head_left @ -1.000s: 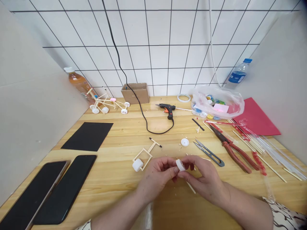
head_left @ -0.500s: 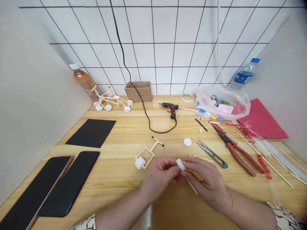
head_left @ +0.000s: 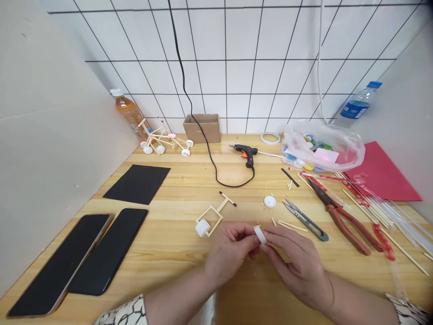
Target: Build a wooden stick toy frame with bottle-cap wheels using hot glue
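My left hand point(head_left: 230, 253) and my right hand point(head_left: 297, 266) meet just above the near middle of the wooden table point(head_left: 176, 180). Both pinch a small white bottle cap point(head_left: 260, 234) between their fingertips. No stick shows under my right hand now. A small frame of thin wooden sticks point(head_left: 213, 214) with a white cap wheel point(head_left: 202, 228) lies on the table just left of and beyond my left hand. Another white cap point(head_left: 269, 201) lies beyond my hands.
Small snips point(head_left: 306, 220), red-handled pliers point(head_left: 345, 216) and loose sticks point(head_left: 382, 216) lie to the right. A glue gun point(head_left: 246, 152), cardboard box point(head_left: 202, 127), tape roll point(head_left: 269, 137) and bag of caps point(head_left: 321, 146) sit at the back. Two phones point(head_left: 84, 257) and a black sheet point(head_left: 138, 183) lie at left.
My hands have kept hold of the white cap and turned it a little. The thin stick that showed below my right hand is no longer visible. The camera swung slightly left.
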Motion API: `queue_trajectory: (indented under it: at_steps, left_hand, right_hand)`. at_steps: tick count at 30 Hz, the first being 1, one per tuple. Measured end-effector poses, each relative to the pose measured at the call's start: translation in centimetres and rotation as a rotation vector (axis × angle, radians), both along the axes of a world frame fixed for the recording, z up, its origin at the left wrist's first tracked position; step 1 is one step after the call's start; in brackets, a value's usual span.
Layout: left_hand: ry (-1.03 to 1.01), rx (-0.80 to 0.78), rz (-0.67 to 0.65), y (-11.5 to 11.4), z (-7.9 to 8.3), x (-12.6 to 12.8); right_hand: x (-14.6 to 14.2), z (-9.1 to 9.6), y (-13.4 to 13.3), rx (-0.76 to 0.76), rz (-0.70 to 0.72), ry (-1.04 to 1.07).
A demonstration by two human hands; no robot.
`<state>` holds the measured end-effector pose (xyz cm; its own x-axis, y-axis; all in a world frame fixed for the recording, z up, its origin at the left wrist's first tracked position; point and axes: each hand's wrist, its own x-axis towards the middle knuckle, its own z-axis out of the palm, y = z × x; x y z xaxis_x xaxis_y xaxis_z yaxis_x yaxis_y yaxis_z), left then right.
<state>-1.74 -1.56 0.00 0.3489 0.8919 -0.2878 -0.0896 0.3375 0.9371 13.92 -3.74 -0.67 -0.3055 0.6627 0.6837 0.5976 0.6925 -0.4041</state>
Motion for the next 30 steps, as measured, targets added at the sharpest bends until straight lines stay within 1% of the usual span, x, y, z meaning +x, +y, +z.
queue_trajectory:
  at_steps: [6, 12, 17, 19, 22, 24, 26, 30]
  left_hand:
    - [0.025, -0.013, 0.006, -0.1, 0.3, 0.1]
    - [0.023, -0.026, 0.011, -0.2, -0.1, 0.1]
    - [0.03, 0.016, 0.009, 0.0, -0.4, 0.1]
    - [0.008, 0.017, 0.006, 0.2, -0.4, 0.1]
    - [-0.031, -0.01, -0.003, 0.4, -0.2, 0.0]
    - [-0.05, -0.02, -0.023, 0.4, -0.2, -0.1]
    - [-0.068, -0.028, -0.043, 0.4, -0.2, -0.2]
    - [-0.103, -0.03, -0.093, 0.5, -0.2, -0.2]
  right_hand:
    - [-0.1, 0.1, -0.1, 0.002, -0.02, -0.015]
    - [0.0, -0.3, -0.3, 0.011, -0.026, -0.037]
    - [0.3, -0.6, 0.0, -0.02, 0.005, -0.064]
    - [0.4, -0.5, 0.2, -0.076, -0.01, -0.067]
    - [0.6, -0.2, 0.4, -0.235, -0.046, -0.027]
    - [0.6, 0.0, 0.5, -0.307, -0.039, 0.004]
    - [0.7, 0.0, 0.6, -0.334, 0.004, 0.025]
    - [0.8, -0.2, 0.8, -0.386, 0.139, 0.088]
